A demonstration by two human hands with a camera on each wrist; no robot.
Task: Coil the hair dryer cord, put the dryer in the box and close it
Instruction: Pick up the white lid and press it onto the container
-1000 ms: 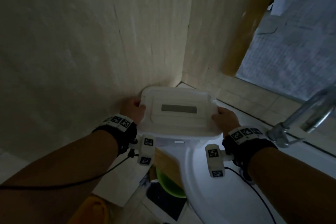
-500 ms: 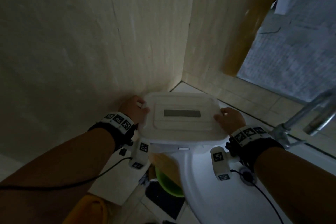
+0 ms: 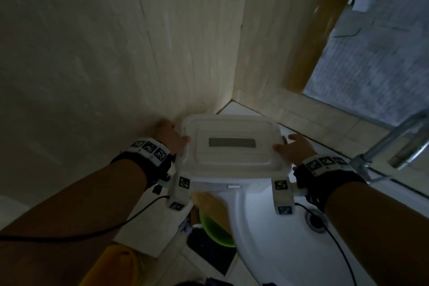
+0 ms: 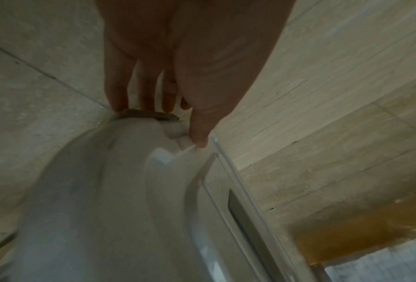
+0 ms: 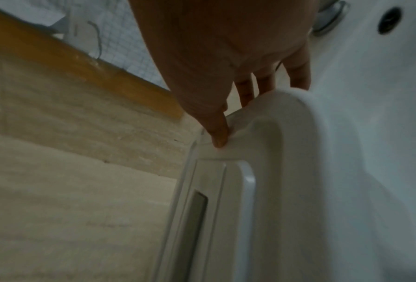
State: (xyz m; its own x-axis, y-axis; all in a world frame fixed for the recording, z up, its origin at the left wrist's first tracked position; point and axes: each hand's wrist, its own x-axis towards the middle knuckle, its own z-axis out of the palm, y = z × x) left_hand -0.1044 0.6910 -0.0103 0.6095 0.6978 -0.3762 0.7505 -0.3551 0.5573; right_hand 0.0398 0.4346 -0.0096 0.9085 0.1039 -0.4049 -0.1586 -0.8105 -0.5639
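Tiled corner, white ceramic sink (image 3: pixel 255 251). On its rim, lidded white plastic box (image 3: pixel 232 127); left hand (image 3: pixel 169 138), right hand (image 3: pixel 296 150) flank ends, straight-fingered, thumbs on lid.

One white lidded box (image 3: pixel 232 146) in the far corner; two hands at its ends, one left hand (image 3: pixel 169 137) and one right hand (image 3: pixel 294 148). One basin (image 3: pixel 267 227) near right, with one drain (image 3: pixel 314 218); one tap (image 3: pixel 394 146) far right; one green bowl (image 3: pixel 216 232) near, left of the basin.

Home bathroom: white sink (image 3: pixel 267 234), chrome faucet (image 3: pixel 394 144), tiled walls (image 3: pixel 116 53).
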